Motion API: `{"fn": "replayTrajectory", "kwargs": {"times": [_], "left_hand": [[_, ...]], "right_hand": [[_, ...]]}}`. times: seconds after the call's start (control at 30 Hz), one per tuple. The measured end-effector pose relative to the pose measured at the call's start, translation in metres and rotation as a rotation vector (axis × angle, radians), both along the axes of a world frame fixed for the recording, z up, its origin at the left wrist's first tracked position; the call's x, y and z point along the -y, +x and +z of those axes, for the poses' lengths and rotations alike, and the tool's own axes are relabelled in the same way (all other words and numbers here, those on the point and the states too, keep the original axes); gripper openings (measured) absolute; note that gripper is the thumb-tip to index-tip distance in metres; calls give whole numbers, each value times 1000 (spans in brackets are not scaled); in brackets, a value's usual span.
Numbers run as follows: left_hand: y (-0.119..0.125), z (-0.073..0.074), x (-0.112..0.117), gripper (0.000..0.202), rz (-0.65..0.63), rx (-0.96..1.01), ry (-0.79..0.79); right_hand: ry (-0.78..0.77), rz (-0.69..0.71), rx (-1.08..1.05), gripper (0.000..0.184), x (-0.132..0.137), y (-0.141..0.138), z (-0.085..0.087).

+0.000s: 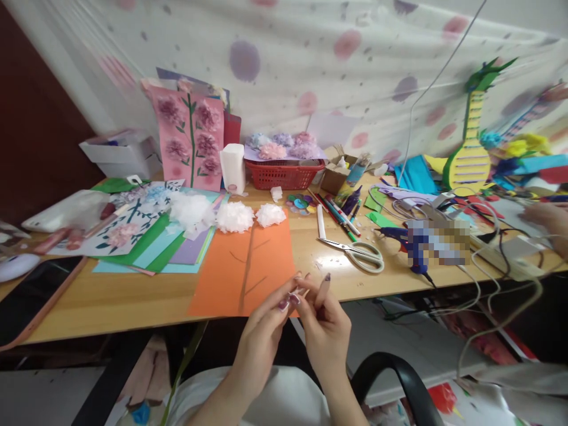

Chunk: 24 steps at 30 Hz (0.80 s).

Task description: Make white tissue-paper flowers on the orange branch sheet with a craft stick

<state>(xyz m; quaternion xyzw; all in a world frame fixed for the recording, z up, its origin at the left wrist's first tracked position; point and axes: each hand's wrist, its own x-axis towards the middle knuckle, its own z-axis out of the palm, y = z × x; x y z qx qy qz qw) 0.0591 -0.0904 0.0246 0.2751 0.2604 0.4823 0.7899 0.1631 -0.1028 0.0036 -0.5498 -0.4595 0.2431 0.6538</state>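
Note:
Above the near edge of the table, my left hand (265, 324) and my right hand (327, 319) meet with thumbs and fingertips pinched together. Whatever is between the fingertips is too small and hidden to make out. Just beyond them lies an orange sheet (215, 281) with a dark branching stem drawn on it. At its far edge sit two fluffy white paper flowers, a wide one (235, 217) and a smaller one (271, 215). A looser heap of white tissue pieces (190, 212) rests to their left on coloured paper.
Scissors (366, 255), pens (339, 216) and a blue glue gun (417, 251) lie to the right among cables. A red basket (286, 176) with paper flowers and a pink flower picture (177, 160) stand behind. A phone (42, 296) lies left. Another person's hand (548, 222) is far right.

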Motion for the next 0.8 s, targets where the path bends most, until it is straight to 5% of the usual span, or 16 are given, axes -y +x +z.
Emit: {"fn": "replayTrajectory", "kwargs": {"times": [0.23, 0.4, 0.63, 0.8], "left_hand": [[1, 1, -3, 40, -183, 82, 87], [1, -3, -6, 41, -213, 116, 85], [-9, -10, -10, 38, -203, 195, 26], [-13, -6, -10, 46, -179, 216, -48]], "right_hand": [[40, -100, 257, 7, -7, 16, -11], [-21, -91, 175, 21, -15, 18, -13], [-6, -281, -63, 25, -23, 22, 9], [-7, -172, -34, 12, -20, 18, 9]]}}
